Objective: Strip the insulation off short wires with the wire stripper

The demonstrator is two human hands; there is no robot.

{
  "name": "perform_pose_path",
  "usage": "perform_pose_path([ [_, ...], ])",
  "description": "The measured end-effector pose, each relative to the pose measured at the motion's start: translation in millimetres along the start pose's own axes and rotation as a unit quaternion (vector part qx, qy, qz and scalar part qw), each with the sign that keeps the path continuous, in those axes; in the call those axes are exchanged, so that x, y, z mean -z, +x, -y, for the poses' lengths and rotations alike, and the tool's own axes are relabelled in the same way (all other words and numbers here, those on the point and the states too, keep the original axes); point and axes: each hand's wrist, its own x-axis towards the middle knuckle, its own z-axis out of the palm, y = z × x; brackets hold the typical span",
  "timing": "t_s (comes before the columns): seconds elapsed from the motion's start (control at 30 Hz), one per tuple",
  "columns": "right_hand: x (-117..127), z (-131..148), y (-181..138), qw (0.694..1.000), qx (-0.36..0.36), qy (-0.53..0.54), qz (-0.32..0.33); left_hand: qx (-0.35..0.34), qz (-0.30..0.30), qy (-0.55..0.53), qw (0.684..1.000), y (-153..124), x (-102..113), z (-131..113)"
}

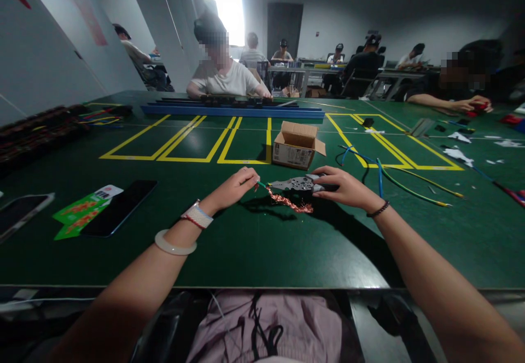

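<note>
Near the middle of the green table, my left hand (237, 188) pinches a short green wire (262, 184), whose far end sticks out to the right past my fingertips. My right hand (342, 185) is wrapped round the grey handles of a pair of wire strippers (293, 184). The tool points left, and its nose meets the end of the wire; whether the jaws bite on it I cannot tell. Just below the tool lies a frayed bundle of bare copper strands (291, 203), running from near the wire's end towards the right.
An open cardboard box (293, 155) stands behind the tool. Blue and yellow-green cables (410, 185) lie to the right. On the left are a dark phone (121, 207), green packets (82, 212) and another phone (24, 215). A blue rail (233, 111) crosses the back; a person (227, 76) sits beyond it.
</note>
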Motion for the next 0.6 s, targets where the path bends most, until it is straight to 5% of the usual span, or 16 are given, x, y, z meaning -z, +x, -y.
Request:
perform_pose_path([
  [0.33, -1.9, 5.4, -0.3, 0.997, -0.024, 0.039, 0.054, -0.050, -0.040, -0.016, 0.998, -4.7, -4.3, -3.0],
  [0.6, 0.7, 9.3, 0.8, 0.995, -0.061, 0.070, 0.038, -0.017, 0.028, -0.009, 0.999, -3.1, 0.7, 2.9],
])
